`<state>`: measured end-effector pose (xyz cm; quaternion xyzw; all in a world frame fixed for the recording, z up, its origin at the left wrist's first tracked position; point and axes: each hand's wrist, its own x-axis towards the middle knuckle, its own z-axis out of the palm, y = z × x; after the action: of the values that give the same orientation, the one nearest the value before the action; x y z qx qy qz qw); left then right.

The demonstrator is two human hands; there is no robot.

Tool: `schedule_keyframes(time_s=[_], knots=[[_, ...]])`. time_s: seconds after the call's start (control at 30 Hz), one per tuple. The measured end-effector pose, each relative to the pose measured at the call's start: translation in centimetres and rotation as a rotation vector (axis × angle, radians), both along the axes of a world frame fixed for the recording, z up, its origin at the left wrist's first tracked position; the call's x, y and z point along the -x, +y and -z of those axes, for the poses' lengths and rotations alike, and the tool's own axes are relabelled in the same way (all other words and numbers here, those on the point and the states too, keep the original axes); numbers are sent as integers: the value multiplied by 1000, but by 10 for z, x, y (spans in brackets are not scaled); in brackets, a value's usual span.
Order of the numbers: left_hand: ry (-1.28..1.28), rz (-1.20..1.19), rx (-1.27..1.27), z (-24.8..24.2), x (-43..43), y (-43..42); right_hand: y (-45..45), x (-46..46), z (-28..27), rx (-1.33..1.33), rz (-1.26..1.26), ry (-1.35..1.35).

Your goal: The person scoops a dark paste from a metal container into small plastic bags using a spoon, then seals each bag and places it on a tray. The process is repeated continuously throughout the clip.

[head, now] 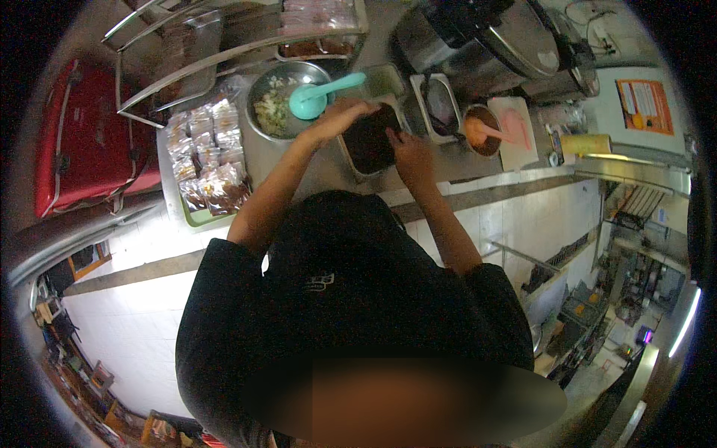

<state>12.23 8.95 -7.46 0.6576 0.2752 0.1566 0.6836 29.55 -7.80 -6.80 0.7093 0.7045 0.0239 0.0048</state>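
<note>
A rectangular metal pan [361, 175] with dark contents stands on the counter in front of me. My left hand [343, 119] reaches across its far left side, fingers extended over the dark contents. At the pan's right edge is my right hand [414, 159], its fingers bent together over the rim. Blur and the dark contents hide whether either hand grips something. Just left of the pan, a steel bowl [259, 84] holds chopped pale green and white pieces. A turquoise ladle [309, 102] rests in that bowl, its handle pointing right.
A green tray [196, 222] of several filled clear packets [210, 151] lies left, beside a red bag [101, 145]. Right are a metal container [455, 103], a bowl with a pink spoon [483, 130], and a white board [512, 134]. Large cookers [476, 50] and a metal rack [224, 59] stand behind.
</note>
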Motion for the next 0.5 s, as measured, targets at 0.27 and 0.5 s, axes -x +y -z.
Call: schedule_keyframes(time_s=[0.27,0.5], knots=[[-60,-40,-53,-28,5,-15,-17,8,3,15,96,-12],[-4,-63,-83,-11,-4,-11,-44,28,26,122,44,31]])
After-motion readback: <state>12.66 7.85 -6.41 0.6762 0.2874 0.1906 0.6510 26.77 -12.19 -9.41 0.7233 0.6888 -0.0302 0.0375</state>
